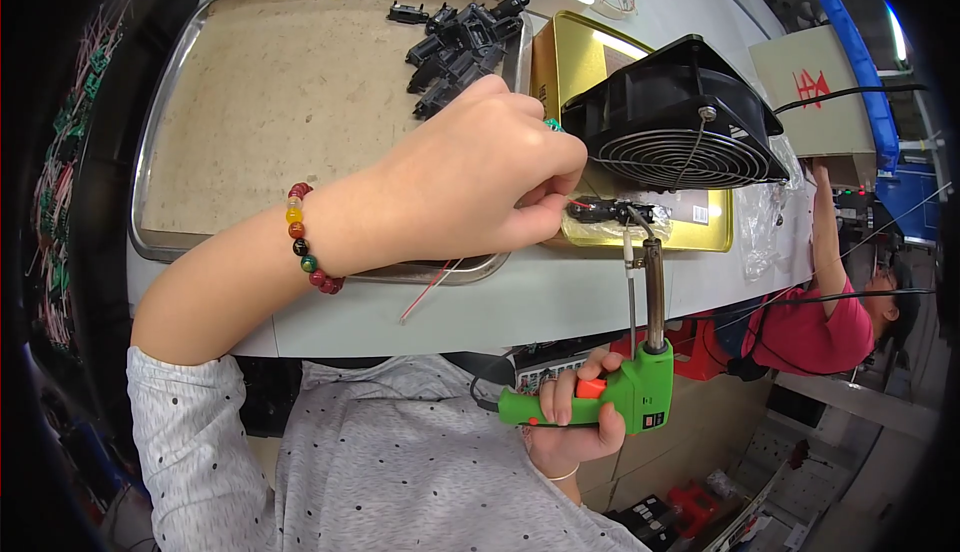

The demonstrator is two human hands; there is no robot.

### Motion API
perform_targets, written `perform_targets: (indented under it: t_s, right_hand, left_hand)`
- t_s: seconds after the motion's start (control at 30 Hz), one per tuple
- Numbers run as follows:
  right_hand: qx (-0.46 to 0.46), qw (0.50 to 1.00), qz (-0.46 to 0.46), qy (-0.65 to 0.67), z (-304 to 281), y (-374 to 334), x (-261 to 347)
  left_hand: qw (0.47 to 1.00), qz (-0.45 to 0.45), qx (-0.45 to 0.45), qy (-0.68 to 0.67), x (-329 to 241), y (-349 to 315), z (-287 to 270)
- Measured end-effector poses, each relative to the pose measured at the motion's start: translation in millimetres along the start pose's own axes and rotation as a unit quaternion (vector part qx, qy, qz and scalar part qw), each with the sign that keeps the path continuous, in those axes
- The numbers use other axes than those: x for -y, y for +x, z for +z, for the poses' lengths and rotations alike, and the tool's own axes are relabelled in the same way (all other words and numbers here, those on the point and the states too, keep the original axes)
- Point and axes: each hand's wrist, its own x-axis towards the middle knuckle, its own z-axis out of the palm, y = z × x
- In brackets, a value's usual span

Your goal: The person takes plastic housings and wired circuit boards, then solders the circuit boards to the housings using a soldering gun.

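Observation:
My left hand [490, 177], with a beaded bracelet at its wrist, reaches over the table with its fingers pinched together. A thin red wire [428, 294] trails out below this hand, and a short red piece shows between the fingertips and a small black plastic part [597, 210]. That part lies at the near edge of a gold tin tray [716, 236]. My right hand [572, 440] is wrapped round the handle of a green soldering gun [648, 389], its finger by the orange trigger. The gun's tip and a thin feed tube reach the black part; exact contact is too small to tell.
A black fan [690, 112] with a wire guard stands over the tin. Left of it, a metal-rimmed tray [250, 102] holds a pile of black plastic parts [465, 52]. Clear plastic wrap [765, 237] lies to the right. Another person [815, 322] sits farther right.

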Motion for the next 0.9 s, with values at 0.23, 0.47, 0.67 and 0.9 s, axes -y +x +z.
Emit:
perform_targets:
  t_s: [0.23, 0.47, 0.67, 0.9]
  right_hand:
    - [-0.005, 1.0, -0.01, 0.01, -0.8, -0.2, -1.4]
    - [-0.032, 0.999, -0.013, -0.001, 0.2, -0.4, 0.8]
    - [-0.02, 1.0, -0.011, 0.013, -1.8, -0.1, -0.7]
    - [-0.002, 1.0, -0.011, 0.029, -0.2, 1.2, 0.2]
  left_hand:
    - [1.0, -0.007, 0.007, 0.002, -1.0, -0.1, -2.1]
    - [1.0, -0.005, 0.01, 0.002, -0.3, 1.5, -0.5]
    - [1.0, -0.014, 0.012, 0.001, -1.2, 0.6, -1.4]
    - [1.0, -0.019, 0.017, -0.009, -2.4, 1.6, -2.0]
